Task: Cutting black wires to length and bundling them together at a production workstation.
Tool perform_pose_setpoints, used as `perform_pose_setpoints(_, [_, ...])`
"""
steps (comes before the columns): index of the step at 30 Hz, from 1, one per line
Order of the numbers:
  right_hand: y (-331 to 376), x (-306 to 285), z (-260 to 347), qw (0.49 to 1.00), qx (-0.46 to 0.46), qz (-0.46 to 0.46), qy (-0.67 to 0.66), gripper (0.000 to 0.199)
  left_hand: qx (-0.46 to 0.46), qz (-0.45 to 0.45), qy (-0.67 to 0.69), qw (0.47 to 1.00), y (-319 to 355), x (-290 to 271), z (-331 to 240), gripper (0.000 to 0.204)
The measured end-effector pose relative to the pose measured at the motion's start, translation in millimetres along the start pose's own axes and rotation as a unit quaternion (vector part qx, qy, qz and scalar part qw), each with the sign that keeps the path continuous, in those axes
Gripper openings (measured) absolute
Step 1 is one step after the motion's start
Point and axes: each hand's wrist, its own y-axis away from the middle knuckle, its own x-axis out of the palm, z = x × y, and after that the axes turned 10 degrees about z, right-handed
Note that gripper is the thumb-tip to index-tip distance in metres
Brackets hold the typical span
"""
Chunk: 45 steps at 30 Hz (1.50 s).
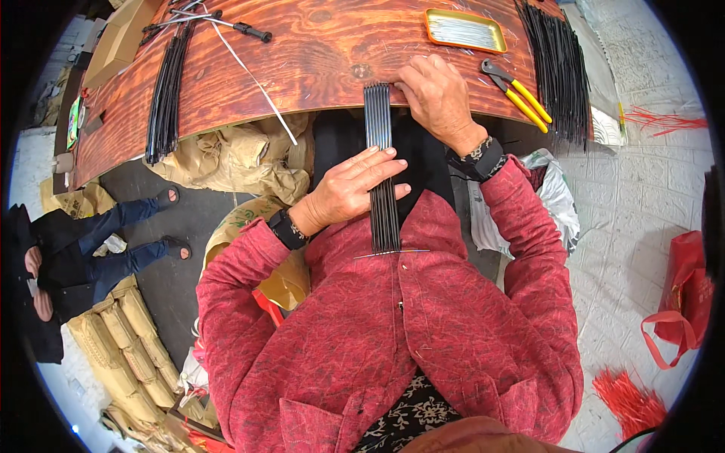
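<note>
A flat row of thin black rods point(384, 215) runs from the table's edge toward my red jacket. A thin wire point(411, 251) crosses its near end and sticks out on both sides. My left hand point(351, 185) grips the row about its middle, the fingers laid across the top. At the far end, my right hand point(432, 94) has bent, closed fingertips at the rods' right corner. Whatever lies between those fingertips is hidden. Yellow-handled pliers point(521, 100) rest on the table to the right of my right hand.
On the wooden table point(317, 57) lie a yellow tray point(466, 32) of thin wires, black rod bundles at left point(168, 94) and right point(557, 72), and a pale strip point(253, 83) overhanging the edge. Another person point(91, 253) is at left. Red strands point(628, 399) lie on the floor.
</note>
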Motion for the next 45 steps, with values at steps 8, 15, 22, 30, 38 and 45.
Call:
perform_pose_setpoints(8, [-2, 20, 0, 0.997, 0.007, -0.025, -0.069, 0.015, 0.000, -0.004, -0.002, 1.000, 0, -1, 2, 0.023])
perform_pose_setpoints(15, [-4, 20, 3, 0.994, 0.012, -0.020, -0.108, 0.014, -0.010, -0.011, 0.016, 1.000, 1, -3, 2, 0.021])
perform_pose_setpoints(22, [-5, 22, 9, 0.996, 0.015, -0.032, -0.080, 0.013, -0.013, -0.022, 0.016, 1.000, 2, -3, 3, 0.021])
perform_pose_setpoints(30, [-4, 21, 11, 0.996, 0.022, -0.033, -0.079, 0.013, -0.007, -0.018, 0.012, 1.000, 4, -4, 4, 0.022])
perform_pose_setpoints(38, [-4, 23, 6, 0.995, 0.016, -0.029, -0.095, 0.014, -0.004, -0.011, 0.024, 1.000, 6, -2, 5, 0.022])
perform_pose_setpoints(45, [-5, 17, 9, 0.996, 0.013, -0.023, -0.083, 0.014, -0.006, -0.006, 0.026, 1.000, 5, -3, 4, 0.022])
